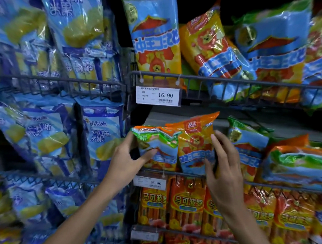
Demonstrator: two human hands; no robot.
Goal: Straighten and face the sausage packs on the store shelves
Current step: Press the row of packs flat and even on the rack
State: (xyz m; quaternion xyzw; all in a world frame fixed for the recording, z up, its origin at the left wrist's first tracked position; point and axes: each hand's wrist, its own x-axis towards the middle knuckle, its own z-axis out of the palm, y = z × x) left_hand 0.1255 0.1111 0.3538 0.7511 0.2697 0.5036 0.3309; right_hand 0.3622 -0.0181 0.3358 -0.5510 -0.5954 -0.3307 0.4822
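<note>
Your left hand (128,158) pinches the crumpled green-topped pack (156,146) and your right hand (223,166) clamps the orange-topped pack (195,144), both on the middle shelf (286,188). Tug unevenly and the leaning neighbour pack (247,147) likely topples; its footing looks hidden.

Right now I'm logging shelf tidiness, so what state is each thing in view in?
Left hand: grips the green-topped pack.
Right hand: holds the orange-topped pack.
Green-topped pack: upright, top crumpled.
Orange-topped pack: tilted, front facing out.
Top-shelf packs: leaning across each other, untidy.
Bottom-shelf orange packs: upright, in a row.
Price tag: hanging on the rail, reads 16.90.
</note>
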